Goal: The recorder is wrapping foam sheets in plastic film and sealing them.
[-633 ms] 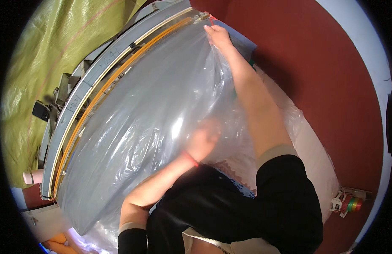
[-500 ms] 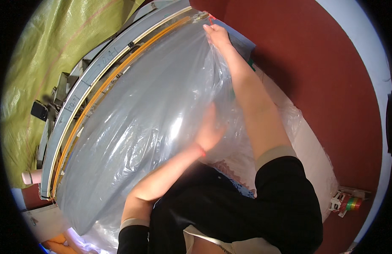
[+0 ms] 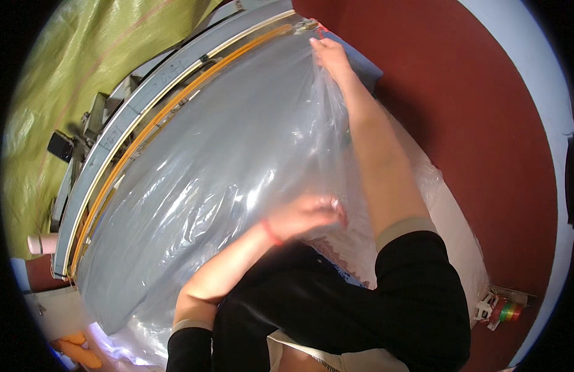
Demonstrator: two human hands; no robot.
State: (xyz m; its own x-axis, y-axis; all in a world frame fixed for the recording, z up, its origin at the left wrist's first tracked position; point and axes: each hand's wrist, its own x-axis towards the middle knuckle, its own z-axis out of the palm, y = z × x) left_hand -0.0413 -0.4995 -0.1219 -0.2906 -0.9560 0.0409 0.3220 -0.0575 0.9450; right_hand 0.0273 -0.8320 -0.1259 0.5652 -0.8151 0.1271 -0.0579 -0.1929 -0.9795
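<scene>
Plastic sheeting covers the table, its long axis slanting from the left end toward the far right corner, beside an orange strip. Near that corner, the right hand pinches it; the left hand, apart, blurs near the close edge, grip unclear.
</scene>
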